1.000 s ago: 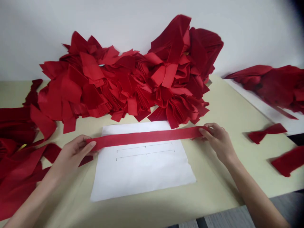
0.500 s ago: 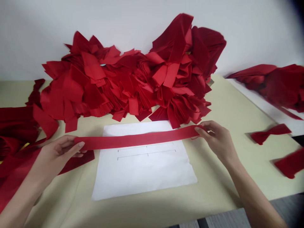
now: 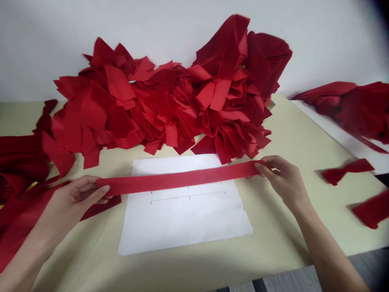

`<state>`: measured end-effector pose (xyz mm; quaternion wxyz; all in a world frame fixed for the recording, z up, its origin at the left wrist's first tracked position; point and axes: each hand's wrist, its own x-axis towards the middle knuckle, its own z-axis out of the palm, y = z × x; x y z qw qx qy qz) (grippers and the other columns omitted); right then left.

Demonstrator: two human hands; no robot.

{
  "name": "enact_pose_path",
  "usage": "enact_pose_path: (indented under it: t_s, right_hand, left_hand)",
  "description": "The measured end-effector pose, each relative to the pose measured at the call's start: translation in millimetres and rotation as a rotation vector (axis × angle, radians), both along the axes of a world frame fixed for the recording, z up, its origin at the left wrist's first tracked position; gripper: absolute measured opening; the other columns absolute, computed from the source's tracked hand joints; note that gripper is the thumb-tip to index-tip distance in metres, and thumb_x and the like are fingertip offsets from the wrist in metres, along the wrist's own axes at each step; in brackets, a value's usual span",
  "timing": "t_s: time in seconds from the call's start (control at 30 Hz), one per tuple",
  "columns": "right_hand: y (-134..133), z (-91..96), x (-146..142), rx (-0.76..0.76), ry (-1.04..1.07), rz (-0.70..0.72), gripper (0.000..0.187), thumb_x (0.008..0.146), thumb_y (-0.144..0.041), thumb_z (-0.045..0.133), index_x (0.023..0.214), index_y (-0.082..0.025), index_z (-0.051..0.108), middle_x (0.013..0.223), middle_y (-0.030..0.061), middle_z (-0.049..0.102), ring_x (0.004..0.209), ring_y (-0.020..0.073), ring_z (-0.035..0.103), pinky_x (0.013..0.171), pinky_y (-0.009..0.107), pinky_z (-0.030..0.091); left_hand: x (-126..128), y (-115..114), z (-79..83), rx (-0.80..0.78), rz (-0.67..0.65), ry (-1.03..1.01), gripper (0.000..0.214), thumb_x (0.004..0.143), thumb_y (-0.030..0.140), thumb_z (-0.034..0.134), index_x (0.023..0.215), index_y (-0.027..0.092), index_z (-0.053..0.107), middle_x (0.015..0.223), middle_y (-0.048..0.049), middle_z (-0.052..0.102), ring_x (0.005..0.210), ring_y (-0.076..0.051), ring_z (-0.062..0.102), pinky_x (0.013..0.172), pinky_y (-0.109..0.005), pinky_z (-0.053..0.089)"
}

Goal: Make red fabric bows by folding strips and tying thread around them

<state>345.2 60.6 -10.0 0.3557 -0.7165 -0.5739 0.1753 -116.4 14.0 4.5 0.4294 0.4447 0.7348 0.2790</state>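
A long strip of red felt-like fabric [image 3: 179, 177] stretches flat across the top of a white paper sheet [image 3: 185, 221]. My left hand [image 3: 74, 200] pinches the strip's left end between thumb and fingers. My right hand [image 3: 284, 180] grips the right end, just below the big red heap. Thin pencil lines [image 3: 188, 195] drawn on the paper lie just below the strip, whose lower edge partly hides the upper line.
A large heap of red fabric strips [image 3: 164, 105] lies against the white wall. More red fabric [image 3: 18, 178] spreads under and beyond my left hand. To the right, a pinched red bow [image 3: 348, 171] and another red piece [image 3: 372, 209] lie on the cream table [image 3: 291, 129].
The strip stays held between both hands and sits slightly higher on the paper. My left hand has shifted a little to the right. The view has drifted slightly.
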Motion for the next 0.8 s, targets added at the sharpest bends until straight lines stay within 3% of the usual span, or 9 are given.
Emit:
enact_pose_path:
  t_s: [0.17, 0.37, 0.53, 0.7, 0.8]
  right_hand:
    - [-2, -0.1, 0, -0.060, 0.049, -0.017, 0.021, 0.073, -0.041, 0.065, 0.076, -0.021, 0.060, 0.071, 0.0015, 0.061, 0.060, 0.0146, 0.053, 0.054, 0.029, 0.041]
    - [-1, -3.7, -1, -0.070, 0.043, 0.000, 0.023, 0.073, -0.043, 0.065, 0.077, -0.021, 0.060, 0.074, 0.0023, 0.062, 0.062, 0.0154, 0.054, 0.054, 0.028, 0.043]
    - [-1, -3.6, -2, -0.090, -0.026, 0.011, 0.020, 0.075, -0.042, 0.062, 0.077, -0.022, 0.060, 0.074, 0.0024, 0.062, 0.063, 0.0161, 0.054, 0.057, 0.030, 0.044]
    - [-2, 1.3, -11, 0.040, -0.239, -0.025, 0.023, 0.077, -0.041, 0.059, 0.090, -0.023, 0.060, 0.096, 0.0059, 0.064, 0.067, 0.0170, 0.053, 0.060, 0.033, 0.044]
    - [-2, 11.7, -25, 0.081, -0.228, 0.039, 0.022, 0.080, -0.039, 0.058, 0.095, -0.024, 0.059, 0.101, 0.0062, 0.063, 0.068, 0.0167, 0.054, 0.061, 0.033, 0.046]
  left_hand:
    - [-1, 2, 0.2, 0.026, 0.023, 0.013, 0.038, 0.064, 0.045, 0.075, 0.087, 0.020, 0.059, 0.078, 0.0030, 0.067, 0.071, -0.016, 0.069, 0.071, -0.021, 0.056]
    - [-5, 3, -3.4, 0.063, 0.063, 0.012, 0.041, 0.057, 0.042, 0.079, 0.085, 0.020, 0.059, 0.077, 0.0006, 0.068, 0.070, -0.022, 0.069, 0.073, -0.031, 0.059]
    - [-5, 2, -1.0, 0.049, 0.072, 0.015, 0.039, 0.056, 0.041, 0.079, 0.083, 0.020, 0.061, 0.076, 0.0019, 0.069, 0.068, -0.020, 0.069, 0.069, -0.026, 0.058]
    - [0, 2, 5.0, 0.097, 0.056, 0.050, 0.039, 0.059, 0.045, 0.076, 0.084, 0.020, 0.060, 0.076, 0.0012, 0.069, 0.066, -0.021, 0.069, 0.070, -0.030, 0.059]
    - [8, 3, 11.3, 0.140, -0.022, 0.107, 0.037, 0.065, 0.046, 0.072, 0.090, 0.022, 0.059, 0.080, 0.0003, 0.069, 0.068, -0.020, 0.069, 0.070, -0.030, 0.058]
